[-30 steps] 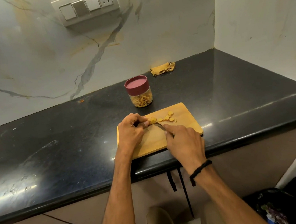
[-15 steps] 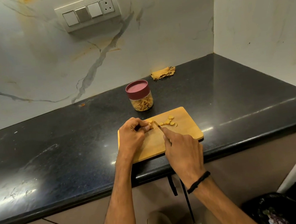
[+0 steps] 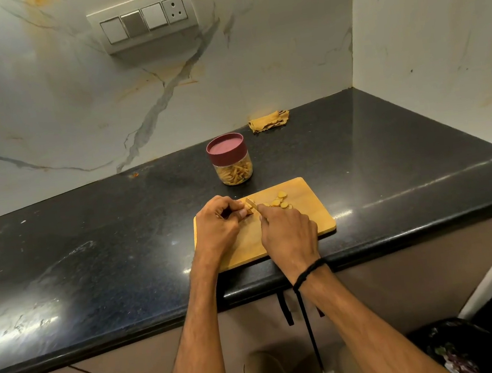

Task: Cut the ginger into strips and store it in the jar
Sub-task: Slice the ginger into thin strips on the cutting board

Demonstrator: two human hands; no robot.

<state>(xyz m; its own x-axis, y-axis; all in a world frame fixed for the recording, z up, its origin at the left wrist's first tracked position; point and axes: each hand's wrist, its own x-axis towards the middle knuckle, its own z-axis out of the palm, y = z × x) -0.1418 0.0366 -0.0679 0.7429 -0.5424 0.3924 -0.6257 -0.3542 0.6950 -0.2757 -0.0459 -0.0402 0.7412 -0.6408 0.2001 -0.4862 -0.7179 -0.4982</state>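
The left hand (image 3: 217, 228) is curling its fingers over a small piece of ginger (image 3: 249, 210) and pinning it to the far left part of the cutting board (image 3: 314, 215). The right hand (image 3: 289, 233) is gripping a knife (image 3: 252, 203) with the fingers wrapped round the handle, which is hidden inside the fist. Only the short blade is showing, pointing far and left, and it is meeting the ginger piece just beside the left fingertips. A few round ginger slices (image 3: 280, 202) are lying in a loose cluster on the board, just right of the blade.

The board is sitting on the near edge of a black counter (image 3: 95, 263), slightly turned. The jar (image 3: 234, 169) is standing upright on the counter just beyond the board's far edge, with its dark red lid (image 3: 226, 150) on and ginger strips filling its lower part.

A crumpled yellow cloth (image 3: 268, 120) is lying near the marble wall, farther right than the jar. A switch panel (image 3: 142, 24) is hanging on the wall above. A black band (image 3: 308, 272) is circling the right wrist, and a dark bin (image 3: 474, 344) is showing at the near right, below the counter.
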